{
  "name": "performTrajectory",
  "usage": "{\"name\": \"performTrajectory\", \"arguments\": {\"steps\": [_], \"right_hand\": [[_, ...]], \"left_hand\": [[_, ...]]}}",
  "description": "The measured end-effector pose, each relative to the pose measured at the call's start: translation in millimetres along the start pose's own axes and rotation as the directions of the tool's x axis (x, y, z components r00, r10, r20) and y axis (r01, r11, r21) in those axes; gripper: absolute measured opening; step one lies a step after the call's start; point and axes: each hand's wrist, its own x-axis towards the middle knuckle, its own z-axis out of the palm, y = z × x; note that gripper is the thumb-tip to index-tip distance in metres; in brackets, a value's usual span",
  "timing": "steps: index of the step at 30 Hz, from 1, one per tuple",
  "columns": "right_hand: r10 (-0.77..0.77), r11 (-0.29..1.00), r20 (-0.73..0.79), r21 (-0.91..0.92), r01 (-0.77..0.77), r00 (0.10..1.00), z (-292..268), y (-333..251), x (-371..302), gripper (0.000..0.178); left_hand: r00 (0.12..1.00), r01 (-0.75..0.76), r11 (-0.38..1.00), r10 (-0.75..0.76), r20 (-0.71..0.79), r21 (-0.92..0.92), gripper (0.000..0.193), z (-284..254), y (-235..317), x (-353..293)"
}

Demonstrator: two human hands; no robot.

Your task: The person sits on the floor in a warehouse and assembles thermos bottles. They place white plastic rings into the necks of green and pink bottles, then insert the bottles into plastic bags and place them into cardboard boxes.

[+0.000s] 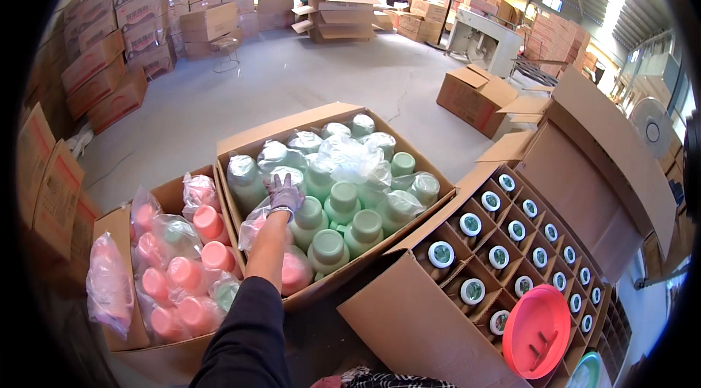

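Observation:
My left hand (pixel 285 195), in a thin pale purple glove, reaches into an open carton (pixel 228 221). Its fingers are spread over a plastic-wrapped green bottle (pixel 290 173) and touch the clear film. Around it stand several light green bottles with wide round caps, such as a bare green bottle (pixel 327 248) just nearer to me. Some are bagged in clear film, and a crumpled plastic bag (pixel 349 157) lies across the middle ones. Close below my wrist, a pink bottle (pixel 296 271) sits in the same carton. My right hand is out of view.
Left stands a carton of bagged pink bottles (pixel 186 275). A divided carton (pixel 431 315) at right holds several white-rimmed round lids or tops; on it rests a pink basin (pixel 537 329) with small dark pieces. Behind are an open box (pixel 475 100), stacked cartons (pixel 139 8) and two people.

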Motion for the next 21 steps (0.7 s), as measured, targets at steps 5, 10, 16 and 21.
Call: {"name": "performTrajectory", "arguments": {"steps": [5,10,16,21], "right_hand": [[0.032,0.999,0.065,-0.023,-0.03,0.997,-0.9,-1.5,15.2,0.049],[-0.088,0.979,-0.029,-0.187,0.081,0.996,10.4,-2.6,24.1,0.039],[-0.752,0.502,0.018,-0.632,0.59,0.659,67.5,-20.8,109.6,0.044],[-0.604,0.743,-0.167,-0.473,0.474,0.779,26.2,-46.1,75.0,0.018]], "left_hand": [[0.976,0.033,0.96,-0.09,-0.197,-0.276,0.053,24.6,-5.5,6.7],[0.637,-0.77,0.106,0.156,-0.755,-0.629,0.022,-44.5,75.9,-139.3],[0.26,-0.452,-0.582,0.639,-0.724,-0.676,0.026,-146.3,99.3,-382.9],[0.489,-0.398,-0.483,0.607,-0.626,-0.78,0.036,-186.3,58.0,-392.9]]}}
